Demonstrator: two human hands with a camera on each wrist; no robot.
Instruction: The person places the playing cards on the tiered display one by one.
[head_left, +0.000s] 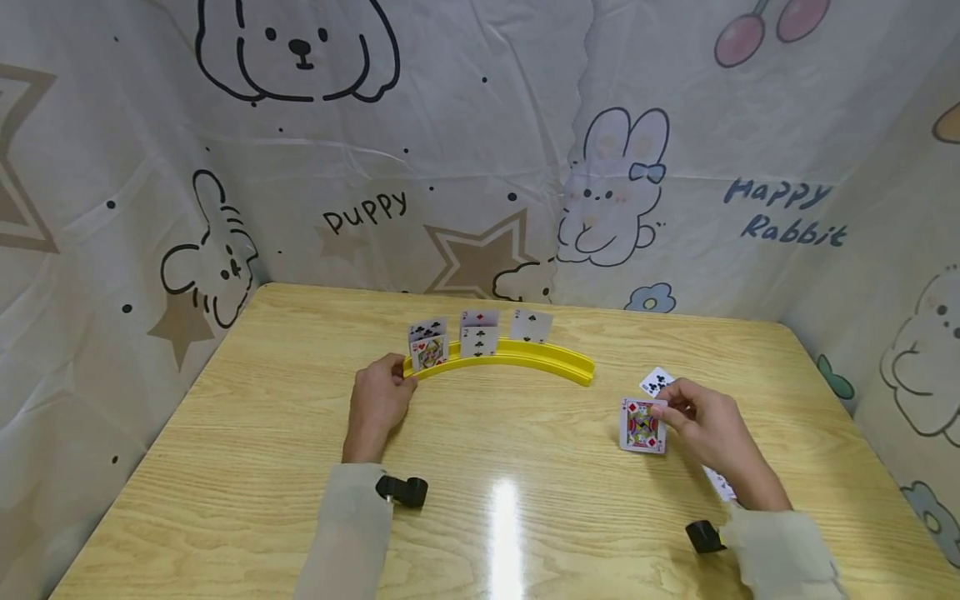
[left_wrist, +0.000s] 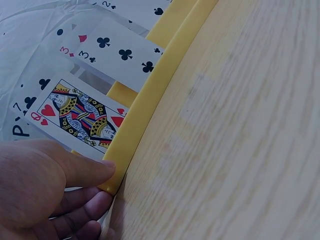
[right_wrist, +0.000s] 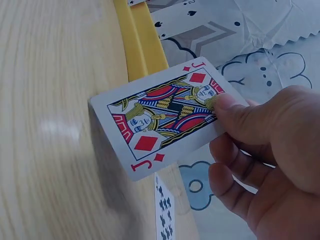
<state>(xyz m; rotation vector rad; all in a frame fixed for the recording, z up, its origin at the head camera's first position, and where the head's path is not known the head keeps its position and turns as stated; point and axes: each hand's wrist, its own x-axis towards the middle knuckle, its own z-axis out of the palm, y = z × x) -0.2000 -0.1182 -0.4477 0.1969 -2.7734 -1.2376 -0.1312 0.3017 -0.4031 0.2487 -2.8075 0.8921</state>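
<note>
A curved yellow card holder [head_left: 517, 350] stands on the table, and my left hand [head_left: 381, 396] grips its left end between thumb and fingers. In its left part the queen of hearts [left_wrist: 82, 114] stands before a seven of clubs [left_wrist: 31, 106]. Beside them the three of clubs [left_wrist: 120, 54] overlaps a three of diamonds [head_left: 478, 317]. Farther right a two of spades [head_left: 531, 326] stands alone. My right hand [head_left: 701, 425] pinches the jack of diamonds [right_wrist: 165, 117] at one edge, thumb on its face, right of the holder.
A clubs card [head_left: 656, 381] lies on the table just behind my right hand. Another card [head_left: 720, 483] lies partly hidden under the right forearm. Patterned cloth [head_left: 465, 167] hangs along the back and sides of the wooden table [head_left: 262, 417].
</note>
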